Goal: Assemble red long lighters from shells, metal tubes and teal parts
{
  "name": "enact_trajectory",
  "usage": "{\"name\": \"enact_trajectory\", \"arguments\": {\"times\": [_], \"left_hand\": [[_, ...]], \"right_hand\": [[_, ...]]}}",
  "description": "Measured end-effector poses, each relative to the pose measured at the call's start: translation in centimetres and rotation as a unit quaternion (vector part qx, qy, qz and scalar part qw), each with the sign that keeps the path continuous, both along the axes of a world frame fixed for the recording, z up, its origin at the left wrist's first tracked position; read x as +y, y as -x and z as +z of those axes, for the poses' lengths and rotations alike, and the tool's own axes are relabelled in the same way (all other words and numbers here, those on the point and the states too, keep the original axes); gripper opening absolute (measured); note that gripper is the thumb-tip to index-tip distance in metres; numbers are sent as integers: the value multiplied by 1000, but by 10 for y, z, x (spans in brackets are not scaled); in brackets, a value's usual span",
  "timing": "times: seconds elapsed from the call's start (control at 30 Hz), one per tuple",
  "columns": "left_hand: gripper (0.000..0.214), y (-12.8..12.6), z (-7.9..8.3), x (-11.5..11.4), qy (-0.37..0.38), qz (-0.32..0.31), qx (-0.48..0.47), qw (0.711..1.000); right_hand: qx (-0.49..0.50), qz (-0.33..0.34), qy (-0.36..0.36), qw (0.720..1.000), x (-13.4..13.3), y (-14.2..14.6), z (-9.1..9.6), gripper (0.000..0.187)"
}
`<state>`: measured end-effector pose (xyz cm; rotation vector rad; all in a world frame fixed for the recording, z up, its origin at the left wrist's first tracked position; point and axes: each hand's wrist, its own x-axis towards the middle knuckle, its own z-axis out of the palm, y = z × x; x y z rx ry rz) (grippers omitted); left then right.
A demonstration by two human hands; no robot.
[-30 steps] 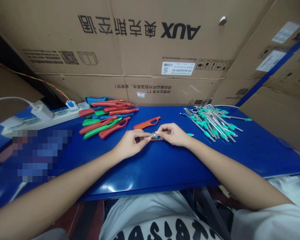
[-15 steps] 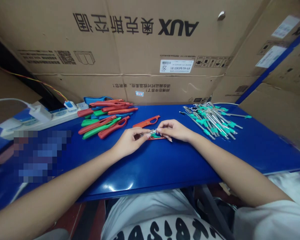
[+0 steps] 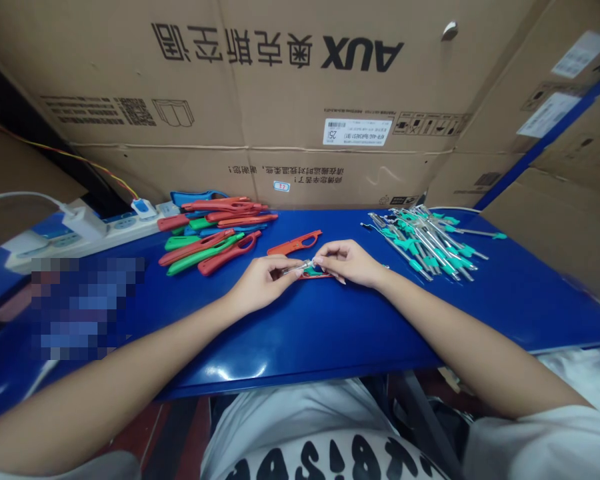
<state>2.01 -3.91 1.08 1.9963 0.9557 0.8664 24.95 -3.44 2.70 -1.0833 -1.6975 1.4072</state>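
Note:
My left hand (image 3: 266, 279) is closed, with thumb and fingers pinching a slim metal lighter tube (image 3: 295, 268) that has a green part by it. The fingertips of my right hand (image 3: 347, 260) are pinched together at the tube's right end; the small piece between them is mostly hidden. Under both hands lies a red-orange lighter shell half (image 3: 316, 277), partly covered by the fingers. Just behind them another orange shell half (image 3: 295, 244), with a finger loop at its right end, rests on the blue table (image 3: 300, 333).
Red, green and blue lighter shells (image 3: 215, 250) are piled at left. Metal tubes with green triggers (image 3: 425, 243) form a heap at right. A white power strip (image 3: 120, 230) runs along the left back. A large cardboard sheet (image 3: 260, 133) stands behind the table.
The camera view has shifted slightly, moving the scene a little to the right. Both hands keep nearly the same pose at the tube, with only slight finger movement.

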Motion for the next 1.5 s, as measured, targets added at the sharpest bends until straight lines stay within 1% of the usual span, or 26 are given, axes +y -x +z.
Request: {"name": "enact_trajectory", "arguments": {"times": [0.23,0.43,0.53,0.7,0.9,1.1,1.27,1.33,1.43,1.5], "left_hand": [[35,-2,-1,-3,-3,-10,5,1000],[34,-2,0,-6,-16,-1,28,999],[35,-3,1,-4,-7,-1,22,1000],[36,-4,1,3,14,1,-4,1000],[38,-1,1,5,28,16,-3,999],[35,0,3,2,12,4,17,1000],[30,0,5,1,-16,-9,48,999],[30,-1,5,1,-13,-11,50,999],[31,0,6,2,-8,-1,49,999],[32,2,9,3,-25,16,61,998]], "right_hand": [[-4,-15,-16,1000,-2,1,-3,43],[-35,-19,-29,999,-4,1,-4,41],[-27,-12,-21,999,-1,1,-4,42],[20,3,2,1000,7,0,-3,48],[31,7,19,999,9,-1,-2,49],[10,-10,11,1000,5,0,-6,47],[4,-25,-10,1000,3,3,-11,43],[6,-26,-11,1000,4,3,-10,43],[0,-17,-2,1000,6,2,-7,46],[-9,-2,2,1000,7,2,-4,47]]}}
